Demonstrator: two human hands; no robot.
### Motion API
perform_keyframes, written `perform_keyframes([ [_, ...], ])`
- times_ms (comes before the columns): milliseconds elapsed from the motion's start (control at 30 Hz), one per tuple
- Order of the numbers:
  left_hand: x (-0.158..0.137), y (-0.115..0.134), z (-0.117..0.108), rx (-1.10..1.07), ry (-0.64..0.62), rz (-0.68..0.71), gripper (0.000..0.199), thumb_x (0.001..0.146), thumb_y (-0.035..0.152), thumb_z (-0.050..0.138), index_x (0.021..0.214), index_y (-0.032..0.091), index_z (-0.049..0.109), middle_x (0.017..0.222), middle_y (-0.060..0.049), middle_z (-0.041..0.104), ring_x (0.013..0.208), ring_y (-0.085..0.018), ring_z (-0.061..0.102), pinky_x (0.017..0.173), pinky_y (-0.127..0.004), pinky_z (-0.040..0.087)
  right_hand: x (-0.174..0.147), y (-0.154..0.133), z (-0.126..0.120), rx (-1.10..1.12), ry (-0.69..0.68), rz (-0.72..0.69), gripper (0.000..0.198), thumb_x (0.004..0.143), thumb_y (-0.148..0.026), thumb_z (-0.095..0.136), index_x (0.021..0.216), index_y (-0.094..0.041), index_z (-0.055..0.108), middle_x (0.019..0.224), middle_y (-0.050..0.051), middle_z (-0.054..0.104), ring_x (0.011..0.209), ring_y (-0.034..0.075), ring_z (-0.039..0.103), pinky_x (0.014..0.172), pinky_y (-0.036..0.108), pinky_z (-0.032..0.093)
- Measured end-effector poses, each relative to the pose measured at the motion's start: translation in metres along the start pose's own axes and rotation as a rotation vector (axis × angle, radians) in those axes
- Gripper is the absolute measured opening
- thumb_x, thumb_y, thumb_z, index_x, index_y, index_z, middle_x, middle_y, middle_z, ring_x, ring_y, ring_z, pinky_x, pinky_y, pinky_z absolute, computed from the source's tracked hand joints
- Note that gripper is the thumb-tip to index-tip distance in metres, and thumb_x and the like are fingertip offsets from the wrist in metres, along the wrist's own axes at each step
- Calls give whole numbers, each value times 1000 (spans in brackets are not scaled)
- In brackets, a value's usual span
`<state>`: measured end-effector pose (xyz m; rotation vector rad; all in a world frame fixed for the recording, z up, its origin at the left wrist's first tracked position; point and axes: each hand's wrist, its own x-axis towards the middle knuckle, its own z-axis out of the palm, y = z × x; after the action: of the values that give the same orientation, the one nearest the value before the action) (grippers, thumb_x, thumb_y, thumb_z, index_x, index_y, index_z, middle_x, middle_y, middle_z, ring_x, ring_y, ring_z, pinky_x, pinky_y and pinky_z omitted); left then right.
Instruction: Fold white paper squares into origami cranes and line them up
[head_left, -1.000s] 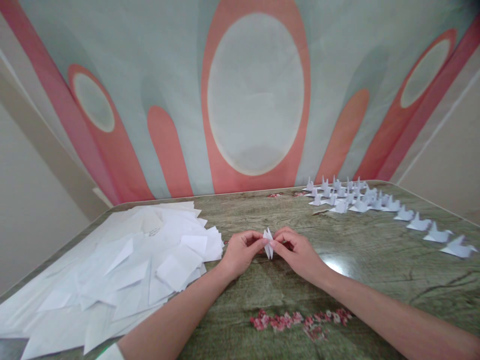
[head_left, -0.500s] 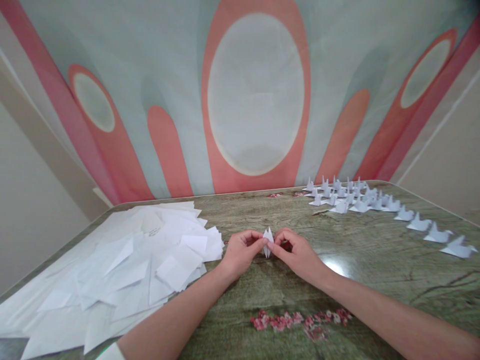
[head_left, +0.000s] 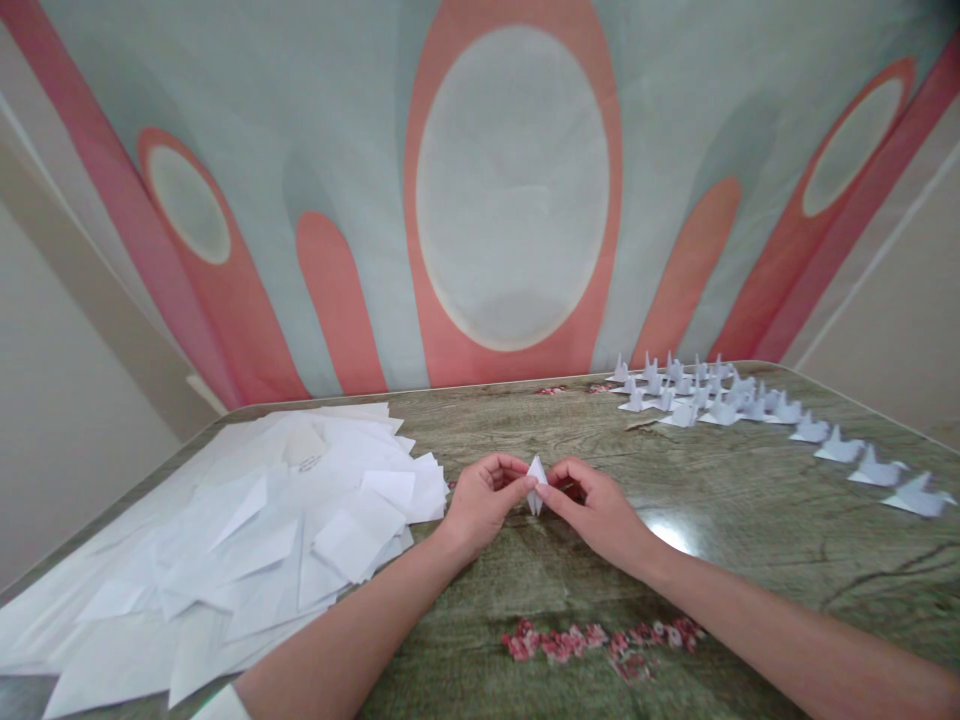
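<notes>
One left hand [head_left: 481,502] and one right hand [head_left: 595,502], both pinching a folded white paper [head_left: 537,471] over the bench [head_left: 450,640], loose white sheets [head_left: 360,532] heaped at left, paper birds [head_left: 723,410] grouped at far right

Folded paper [head_left: 537,470], lower centre: white | sheets [head_left: 360,530], lower left: white | paper birds [head_left: 919,495], right: white | tabletop [head_left: 750,500]: shows grey-green woodgrain, pink blossoms [head_left: 566,642] | backdrop [head_left: 514,190], top: shows coral, grey-green
</notes>
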<state>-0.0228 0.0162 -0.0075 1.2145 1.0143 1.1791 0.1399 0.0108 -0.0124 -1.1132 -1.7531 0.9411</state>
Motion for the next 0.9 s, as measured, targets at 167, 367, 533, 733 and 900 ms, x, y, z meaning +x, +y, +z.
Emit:
perform_keyframes([
  [167,0,0,0,30,1,12,27,62,29,74,77,13,58,67,0,64,62,-11,58,64,-23,45,0,-1,0,9,2,16,19,79,-36,54,74,-17,55,67,-1,57,61,13,52,58,24,43],
  [367,-2,-1,0,85,-5,34,25,67,28,70,82,14,57,68,-1,65,64,-12,60,64,-24,45,1,0,-1,-36,35,23,19,77,-35,56,70,-18,56,67,0,58,63,13,52,59,25,43],
  [533,-3,-4,2,146,4,62,27,68,27,70,87,14,56,68,-1,65,63,-13,60,62,-23,44,0,3,0,-34,41,30,19,76,-34,56,68,-18,55,65,0,57,60,13,52,57,25,42],
  [733,-4,-5,3,88,22,39,29,68,25,69,90,14,52,67,0,63,61,-11,57,60,-22,43,0,1,0,-58,46,35,18,76,-33,56,66,-18,55,63,0,56,59,13,51,57,25,41],
  [900,-4,-6,5,64,59,30,29,65,22,69,86,15,50,64,2,60,59,-10,56,59,-21,42,0,-2,1,-107,49,12,18,76,-31,55,64,-18,56,63,0,56,60,14,51,57,26,41],
])
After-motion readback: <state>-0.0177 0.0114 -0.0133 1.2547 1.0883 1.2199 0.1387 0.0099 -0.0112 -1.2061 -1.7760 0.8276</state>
